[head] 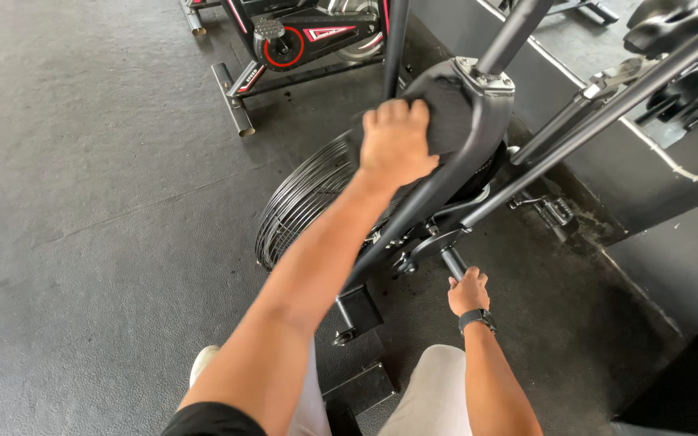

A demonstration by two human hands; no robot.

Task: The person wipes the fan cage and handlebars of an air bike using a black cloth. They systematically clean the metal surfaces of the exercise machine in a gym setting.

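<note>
1. Dark cloth [446, 113] pressed against the upper frame [478, 137] of a black fan exercise bike [414, 234], near the top centre of the head view, just below the post [519, 32] that rises from the frame's metal-bolted cap.
2. The left hand [395, 145] is closed over the cloth, knuckles up, fingers curled around its near edge, with the bare forearm stretching up from the lower left.
3. The right hand [468, 292], lower and to the right, is wrapped around a short grey bar [452, 262] that sticks out near the bike's crank; a black wristwatch [477, 320] sits on that wrist.
4. The bike's round wire fan cage [300, 202] stands on edge to the left of the frame, partly hidden by the left forearm.
5. Long grey handle rods [607, 105] slant up from the bike toward the upper right.
6. The person's light trousers [434, 387] and a pale shoe [202, 363] show at the bottom, over a dark rubber floor [82, 202].
7. A second exercise bike [300, 40], black with red trim, stands well apart at the top of the view.
</note>
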